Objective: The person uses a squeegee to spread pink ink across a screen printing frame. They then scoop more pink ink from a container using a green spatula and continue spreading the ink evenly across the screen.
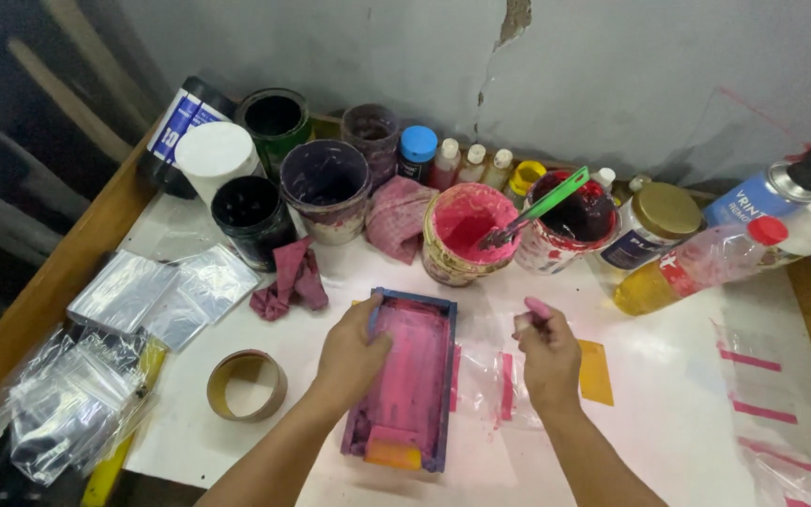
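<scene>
Small screen frame (405, 380) lies flat on the white table (668, 413), pink ink all over the mesh. Left hand (354, 357) presses its left rail, fingers together. Right hand (548, 357), just right of the frame, fingers curled around a pink-tipped tool (537, 310) (type unclear). Pink ink tub (466, 230) just behind the frame.

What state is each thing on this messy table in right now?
Left hand: pressing on the pink printing frame.
Right hand: closed around a pink-tipped tool.
Pink paint tub: open, green-handled tool inside.
Tape roll: lying flat.
Oil bottle: capped, lying down.
</scene>
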